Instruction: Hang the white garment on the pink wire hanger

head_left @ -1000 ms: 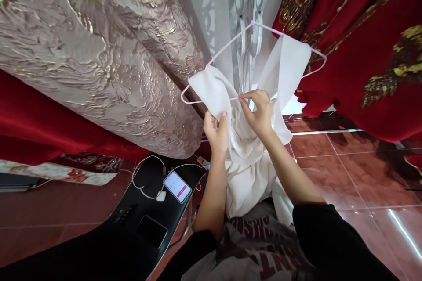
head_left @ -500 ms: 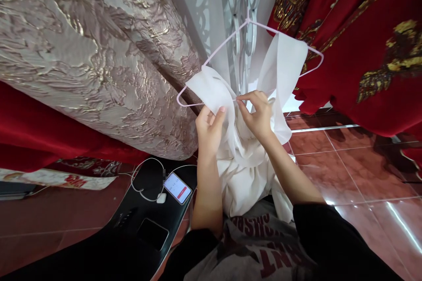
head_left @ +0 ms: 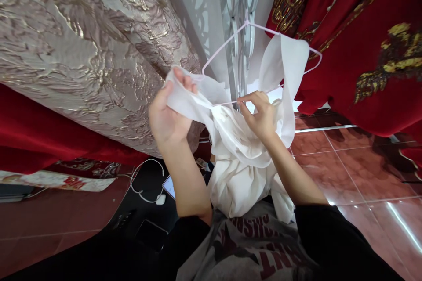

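Observation:
A white sleeveless garment point(head_left: 239, 184) hangs in front of me, its lower part gathered close to my shirt. Its right strap lies over the right arm of a pale pink hanger point(head_left: 224, 46). My left hand point(head_left: 169, 114) grips the left strap around that end of the hanger, hiding the hanger's left tip; the fingers are slightly blurred. Between thumb and fingertips, my right hand point(head_left: 259, 112) pinches the hanger's thin lower bar near its middle. The hanger's hook reaches up along grey metal scrollwork point(head_left: 234, 9).
Brocade fabric point(head_left: 108, 61) drapes at the left, and red velvet with gold decoration point(head_left: 346, 52) hangs at the right. On a black seat point(head_left: 132, 224) lie a lit phone point(head_left: 168, 186), partly behind my left arm, a dark phone point(head_left: 152, 233), a white case point(head_left: 161, 199) and a cable point(head_left: 132, 180).
My left hand has moved left and up, drawing the left strap outward over the hanger's end. My right hand keeps its pinch on the lower bar in nearly the same place.

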A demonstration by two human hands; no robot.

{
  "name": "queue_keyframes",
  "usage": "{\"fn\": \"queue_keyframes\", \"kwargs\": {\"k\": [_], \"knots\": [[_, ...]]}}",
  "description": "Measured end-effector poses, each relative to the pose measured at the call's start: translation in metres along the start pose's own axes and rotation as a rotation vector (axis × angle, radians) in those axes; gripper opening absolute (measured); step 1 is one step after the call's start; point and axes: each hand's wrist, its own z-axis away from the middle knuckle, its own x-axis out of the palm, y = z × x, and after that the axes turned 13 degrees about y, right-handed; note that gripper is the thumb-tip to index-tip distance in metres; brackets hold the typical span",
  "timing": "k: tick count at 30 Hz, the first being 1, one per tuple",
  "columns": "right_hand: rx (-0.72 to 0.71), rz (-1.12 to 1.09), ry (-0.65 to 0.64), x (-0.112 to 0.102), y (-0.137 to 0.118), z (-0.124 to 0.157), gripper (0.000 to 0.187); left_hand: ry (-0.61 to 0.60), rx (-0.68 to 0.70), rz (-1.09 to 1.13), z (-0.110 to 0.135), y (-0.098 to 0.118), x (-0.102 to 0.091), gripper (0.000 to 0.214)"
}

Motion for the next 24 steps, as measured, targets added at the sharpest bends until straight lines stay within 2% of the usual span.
{"fn": "queue_keyframes", "kwargs": {"k": [3, 6, 8, 10, 12, 15, 18, 19, 21, 23, 24], "knots": [[-0.008, 0.0, 0.007, -0.001, 0.002, 0.0, 0.01, 0.077, 0.119, -0.044, -0.012, -0.005, -0.035, 0.03], [0.004, 0.01, 0.007, -0.001, 0.002, 0.0, 0.011, 0.277, 0.154, -0.059, -0.011, -0.036, -0.059, 0.024], [0.016, 0.015, -0.01, 0.0, 0.0, 0.001, 0.013, 0.402, 0.091, -0.038, -0.002, -0.061, -0.06, 0.015], [0.024, -0.001, -0.038, 0.001, -0.003, 0.002, 0.015, 0.431, 0.035, 0.001, 0.013, -0.081, -0.049, 0.02], [0.018, -0.031, -0.063, 0.002, -0.008, 0.003, 0.018, 0.361, 0.031, 0.009, 0.029, -0.092, -0.029, 0.033], [0.011, -0.076, -0.134, -0.004, -0.019, 0.002, 0.023, 0.22, 0.02, 0.017, 0.044, -0.092, 0.004, 0.045], [0.021, -0.123, -0.222, -0.02, -0.029, -0.007, 0.025, 0.236, 0.044, 0.108, 0.047, -0.085, 0.024, 0.039], [0.03, -0.117, -0.177, -0.027, -0.029, -0.012, 0.024, 0.247, 0.056, 0.143, 0.046, -0.082, 0.027, 0.037], [0.052, -0.06, 0.042, -0.041, -0.022, -0.024, 0.024, 0.245, 0.065, 0.194, 0.046, -0.079, 0.03, 0.036], [0.072, 0.021, 0.263, -0.05, -0.006, -0.037, 0.027, 0.224, 0.06, 0.221, 0.046, -0.077, 0.029, 0.037], [0.079, 0.053, 0.313, -0.052, 0.005, -0.042, 0.029, 0.214, 0.055, 0.226, 0.047, -0.077, 0.029, 0.038]]}}
